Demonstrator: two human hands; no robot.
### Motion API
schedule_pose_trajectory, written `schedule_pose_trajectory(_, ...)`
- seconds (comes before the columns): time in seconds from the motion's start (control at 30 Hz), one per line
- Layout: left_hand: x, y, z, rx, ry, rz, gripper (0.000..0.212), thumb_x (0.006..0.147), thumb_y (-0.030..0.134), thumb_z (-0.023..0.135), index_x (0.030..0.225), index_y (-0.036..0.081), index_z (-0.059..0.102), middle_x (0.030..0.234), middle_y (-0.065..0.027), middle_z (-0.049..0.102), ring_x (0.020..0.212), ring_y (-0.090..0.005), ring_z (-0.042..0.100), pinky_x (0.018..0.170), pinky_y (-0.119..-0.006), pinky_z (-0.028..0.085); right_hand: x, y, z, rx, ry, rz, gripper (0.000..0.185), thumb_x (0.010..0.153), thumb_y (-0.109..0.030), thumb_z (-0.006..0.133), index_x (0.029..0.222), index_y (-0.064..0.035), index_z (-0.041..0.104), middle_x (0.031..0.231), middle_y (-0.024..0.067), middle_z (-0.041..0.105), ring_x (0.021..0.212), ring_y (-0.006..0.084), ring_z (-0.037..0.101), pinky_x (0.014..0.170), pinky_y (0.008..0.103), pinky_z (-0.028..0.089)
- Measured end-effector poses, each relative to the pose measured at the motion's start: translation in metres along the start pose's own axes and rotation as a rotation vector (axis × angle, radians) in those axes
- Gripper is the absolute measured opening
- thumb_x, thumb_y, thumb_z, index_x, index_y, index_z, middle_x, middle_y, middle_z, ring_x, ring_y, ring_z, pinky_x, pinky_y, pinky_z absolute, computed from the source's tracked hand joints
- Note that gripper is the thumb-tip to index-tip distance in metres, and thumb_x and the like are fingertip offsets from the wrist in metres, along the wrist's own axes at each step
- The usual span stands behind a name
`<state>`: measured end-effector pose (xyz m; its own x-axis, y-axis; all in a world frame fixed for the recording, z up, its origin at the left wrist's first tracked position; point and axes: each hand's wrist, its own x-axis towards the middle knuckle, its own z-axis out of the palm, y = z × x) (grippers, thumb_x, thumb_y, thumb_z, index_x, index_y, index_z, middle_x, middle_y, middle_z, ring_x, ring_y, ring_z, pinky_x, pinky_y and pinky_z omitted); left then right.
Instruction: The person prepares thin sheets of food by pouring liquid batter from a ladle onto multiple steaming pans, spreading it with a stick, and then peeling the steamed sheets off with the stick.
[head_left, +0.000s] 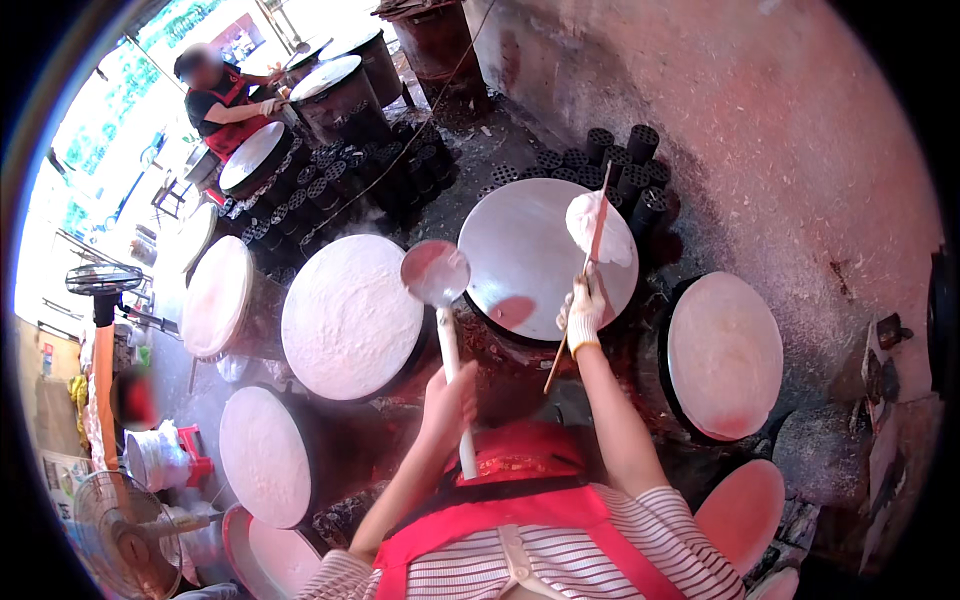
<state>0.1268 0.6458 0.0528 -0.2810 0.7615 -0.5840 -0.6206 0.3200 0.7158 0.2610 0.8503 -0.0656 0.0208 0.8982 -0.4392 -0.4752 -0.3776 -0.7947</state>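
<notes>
My bare left hand (450, 397) grips the pale handle of a ladle (436, 271), whose round bowl is held up between two griddles. White batter clings inside the bowl. In a knit work glove, my right hand (585, 311) holds a long thin wooden spatula (600, 217) over the griddle in front of me. A lump of white dough or batter (586, 217) sits at the spatula, partly behind it; I cannot tell whether it rests on the plate. That round metal griddle (517, 247) is otherwise bare and shiny.
Left stands a griddle covered with a rough white layer (352, 315); a thinly coated griddle (724, 352) is right. Perforated black coal briquettes (634, 180) stack behind, beside a rusty drum (439, 52). A co-worker (225, 105) works at far griddles. Fans (127, 525) stand left.
</notes>
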Motion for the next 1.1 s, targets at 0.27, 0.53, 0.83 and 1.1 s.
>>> schedule_pose_trajectory(0.27,-0.017,-0.025,-0.070,0.080,0.090,0.040,0.013,0.084,0.016,0.056,0.089,0.007,0.049,0.070,-0.0004,0.049,0.063,-0.0099,0.048,0.056,-0.023,0.040,-0.020,-0.032,-0.002,-0.302,-0.289,0.226,0.034,0.088,-0.023,0.050,0.120,-0.0338,0.047,0.050,-0.0021,0.043,0.029,0.0102,0.036,0.026,0.0251,0.027)
schedule_pose_trajectory(0.53,-0.014,-0.029,-0.091,0.259,0.107,0.002,0.013,0.081,0.016,0.058,0.076,0.005,0.054,0.069,-0.0019,0.053,0.066,-0.0103,0.049,0.063,-0.024,0.038,-0.050,-0.014,-0.037,-0.296,0.059,0.095,0.037,0.087,-0.019,0.051,0.122,-0.0322,0.048,0.048,-0.0032,0.037,0.028,0.0087,0.029,0.025,0.0255,0.025)
schedule_pose_trajectory(0.83,-0.012,-0.041,-0.060,0.067,0.157,-0.073,0.012,0.080,0.015,0.056,0.079,0.003,0.055,0.067,-0.0037,0.053,0.062,-0.0126,0.052,0.058,-0.024,0.041,-0.043,-0.037,-0.008,-0.485,-0.279,0.259,0.031,0.087,-0.021,0.052,0.118,-0.0294,0.052,0.050,-0.0035,0.042,0.029,0.0073,0.032,0.025,0.0238,0.026)
schedule_pose_trajectory(1.1,-0.013,-0.067,-0.017,0.023,0.383,-0.022,0.015,0.078,0.016,0.056,0.088,0.004,0.059,0.067,0.0007,0.050,0.060,-0.0088,0.047,0.056,-0.021,0.037,0.008,-0.071,-0.061,-0.452,-0.092,0.193,0.034,0.085,-0.023,0.054,0.118,-0.0324,0.051,0.049,-0.0021,0.040,0.029,0.0084,0.031,0.026,0.0247,0.025)
